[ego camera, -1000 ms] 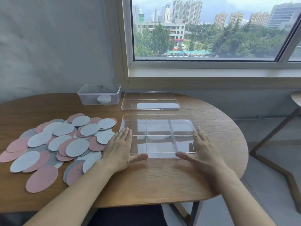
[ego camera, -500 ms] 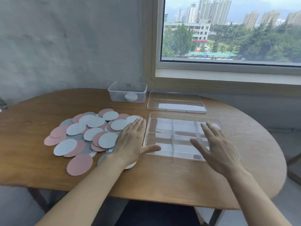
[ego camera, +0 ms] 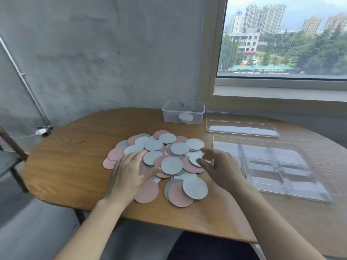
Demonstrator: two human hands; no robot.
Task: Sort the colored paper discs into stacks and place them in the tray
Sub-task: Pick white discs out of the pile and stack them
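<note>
Item: paper discs [ego camera: 171, 165], pink/grey, loose heap mid-table; tray [ego camera: 319, 186] to the right, compartments bare. Left hand [ego camera: 127, 175] spread flat, right hand [ego camera: 219, 166] half-curled, both empty. Step: sorting, not begun. Next: prob. pick one colour.

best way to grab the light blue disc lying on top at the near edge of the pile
Pinch the light blue disc at its near-right rim, coming from the right: it overhangs the pink disc beneath, leaving an edge to catch. It lies flat, so probably slide a fingertip under.

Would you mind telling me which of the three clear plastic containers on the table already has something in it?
The small deep box by the wall: a white disc sits inside, while the divided tray and flat lid are empty.
</note>
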